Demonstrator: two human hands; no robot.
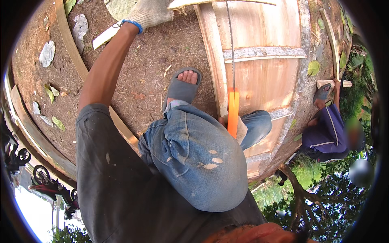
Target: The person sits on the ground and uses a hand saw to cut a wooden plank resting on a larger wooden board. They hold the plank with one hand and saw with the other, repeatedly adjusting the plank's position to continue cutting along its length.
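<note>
My left hand (152,15), in a pale knitted glove with a blue cuff, is closed over a light wooden strip (223,3) at the top edge; its fingertips are partly out of view. A pale wood end (106,37) sticks out left of the glove. My right hand (242,130), also gloved and mostly hidden by my knee and the handle, grips a saw (233,109) with an orange handle. Its thin toothed blade points away and meets the strip. Below lies a panel of pale boards (263,81) with bark-edged crosspieces (265,52).
My sandalled foot (182,85) stands on brown ground with scattered leaves. A long curved board (73,36) lies to the left. At the right, another person (324,125) crouches beside a wood piece (344,83). Motorbikes (52,186) stand at the far left.
</note>
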